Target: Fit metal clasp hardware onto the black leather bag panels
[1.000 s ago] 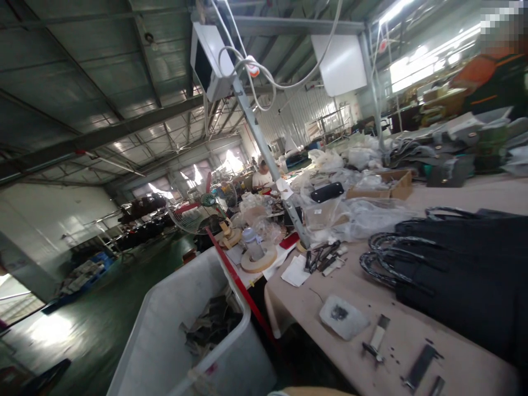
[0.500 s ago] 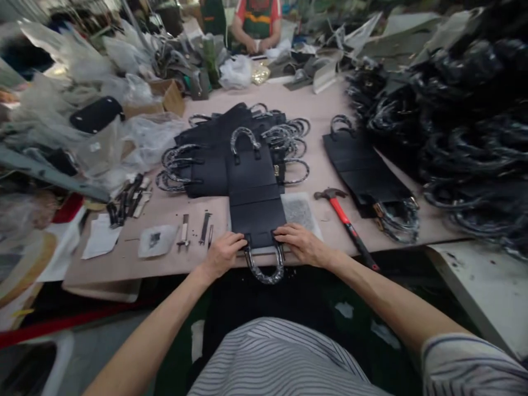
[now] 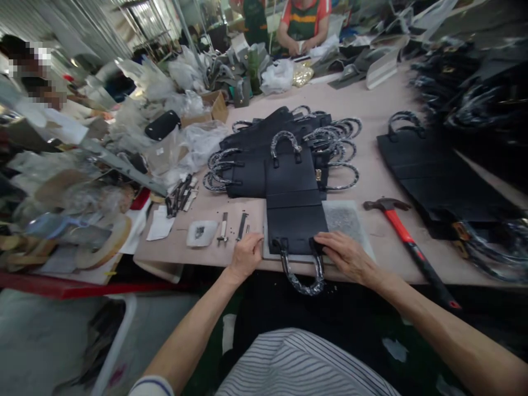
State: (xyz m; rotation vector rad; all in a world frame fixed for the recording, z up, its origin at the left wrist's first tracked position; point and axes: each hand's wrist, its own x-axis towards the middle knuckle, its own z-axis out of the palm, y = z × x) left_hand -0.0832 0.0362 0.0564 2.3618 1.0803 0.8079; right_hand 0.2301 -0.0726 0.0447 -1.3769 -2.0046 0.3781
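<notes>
A flat black bag panel (image 3: pixel 293 203) lies on a grey pad (image 3: pixel 350 220) at the table's near edge. One plastic-wrapped handle (image 3: pixel 303 278) hangs over the edge and another (image 3: pixel 284 140) sits at the far end. My right hand (image 3: pixel 346 254) lies flat on the panel's near right corner, fingers stretched toward the handle's base. My left hand (image 3: pixel 246 254) is curled at the pad's left edge, thumb on top, just left of the panel.
A red-handled hammer (image 3: pixel 402 236) lies right of the pad. Left are metal strips (image 3: pixel 225 226) and a small dish of parts (image 3: pixel 200 232). Stacked black bags (image 3: pixel 256 159) lie behind, more at right (image 3: pixel 433 176). A person (image 3: pixel 305 25) works across the table.
The view swung from the hall at the left down onto the table. Since half a second ago my left hand slid off the panel to the pad's edge; my right hand stays on the panel.
</notes>
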